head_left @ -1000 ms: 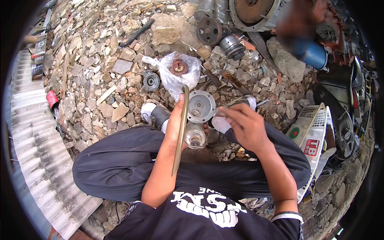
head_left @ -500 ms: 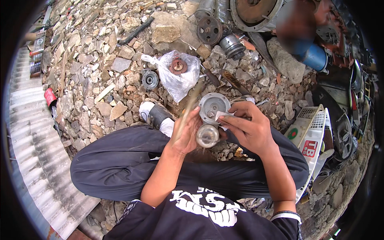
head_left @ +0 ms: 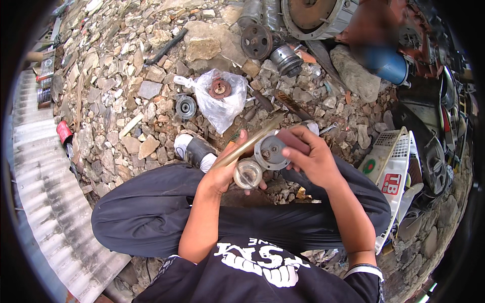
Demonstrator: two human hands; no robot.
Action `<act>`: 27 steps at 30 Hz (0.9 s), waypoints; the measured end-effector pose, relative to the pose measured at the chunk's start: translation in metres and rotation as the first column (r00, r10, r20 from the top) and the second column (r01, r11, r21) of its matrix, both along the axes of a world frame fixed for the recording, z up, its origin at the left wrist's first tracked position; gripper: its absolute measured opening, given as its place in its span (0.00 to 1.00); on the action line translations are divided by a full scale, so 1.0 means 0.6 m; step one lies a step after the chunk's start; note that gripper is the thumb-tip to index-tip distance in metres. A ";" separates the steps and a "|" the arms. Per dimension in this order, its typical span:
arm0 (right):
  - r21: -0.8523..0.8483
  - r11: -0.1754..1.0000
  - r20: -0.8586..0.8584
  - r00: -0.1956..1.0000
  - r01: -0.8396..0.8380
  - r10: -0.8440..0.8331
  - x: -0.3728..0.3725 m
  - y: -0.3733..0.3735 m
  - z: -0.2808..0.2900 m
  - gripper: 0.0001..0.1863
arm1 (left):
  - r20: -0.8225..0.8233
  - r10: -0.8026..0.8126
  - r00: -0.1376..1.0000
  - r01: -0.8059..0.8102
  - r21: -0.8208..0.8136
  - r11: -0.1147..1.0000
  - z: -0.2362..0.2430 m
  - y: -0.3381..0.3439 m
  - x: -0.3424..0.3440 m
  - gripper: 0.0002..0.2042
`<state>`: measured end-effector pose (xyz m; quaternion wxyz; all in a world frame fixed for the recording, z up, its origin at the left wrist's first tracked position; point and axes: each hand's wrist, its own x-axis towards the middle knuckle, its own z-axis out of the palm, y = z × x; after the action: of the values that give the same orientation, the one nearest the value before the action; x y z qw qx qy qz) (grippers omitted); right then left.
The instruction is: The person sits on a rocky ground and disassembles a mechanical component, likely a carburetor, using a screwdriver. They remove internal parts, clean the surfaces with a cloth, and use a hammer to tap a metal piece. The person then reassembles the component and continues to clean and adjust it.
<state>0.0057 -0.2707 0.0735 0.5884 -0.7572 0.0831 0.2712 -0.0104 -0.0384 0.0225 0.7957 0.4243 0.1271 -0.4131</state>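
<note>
My left hand (head_left: 224, 172) is closed round a grey metal part with a round flange face (head_left: 269, 156) and a clear bowl-like piece (head_left: 247, 175) below it, along with a long brass-coloured tube or hose (head_left: 255, 135) slanting across its thumb side. My right hand (head_left: 311, 155) pinches a reddish-brown pad (head_left: 293, 141), possibly sandpaper, over the upper right of the flange. Just beyond both hands, a knotted clear plastic bag (head_left: 222, 111) holds a rusty round part (head_left: 220, 89). A small grey ring-like part (head_left: 186, 107) lies on the stones beside the bag.
Rubble surrounds my crossed legs. Corrugated sheet (head_left: 60, 192) runs along the left, near a red object (head_left: 63, 131). Pulley (head_left: 256, 41), metal cylinder (head_left: 286, 60), large housing (head_left: 318, 17), blue canister (head_left: 384, 65) and rock (head_left: 356, 73) lie at the back right. A white crate (head_left: 390, 182) is right.
The part has shifted and tilted in my hands. The tube has swung from upright to a slant toward the upper right. My right hand has moved onto the flange with a reddish pad now showing.
</note>
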 end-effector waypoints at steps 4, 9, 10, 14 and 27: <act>-0.120 0.993 0.054 0.999 0.009 -0.003 -0.006 0.005 -0.024 0.14 | -0.072 0.033 0.997 -0.029 0.055 0.998 -0.003 -0.007 0.000 0.46; 0.041 0.974 0.033 0.974 0.221 -0.222 -0.003 0.004 -0.028 0.16 | 0.159 0.277 0.948 -0.247 -0.185 0.951 -0.016 0.006 0.000 0.45; 0.072 0.964 0.056 0.964 0.255 -0.259 -0.001 0.005 -0.027 0.16 | 0.313 0.250 0.916 -0.235 -0.086 0.968 -0.012 0.003 -0.001 0.44; 0.004 0.962 0.113 0.956 0.273 -0.272 0.002 0.008 -0.010 0.15 | 0.753 0.003 0.658 -0.355 0.307 0.883 0.028 -0.007 0.003 0.46; -0.524 0.848 0.582 0.694 -0.078 0.424 0.001 0.012 0.037 0.13 | 0.758 0.246 0.605 -0.641 0.280 0.714 -0.012 0.001 -0.007 0.24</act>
<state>0.0063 -0.2637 0.0956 0.3359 -0.9235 -0.1833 0.0280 -0.0149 -0.0378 0.0150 0.7155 0.6959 0.0450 0.0425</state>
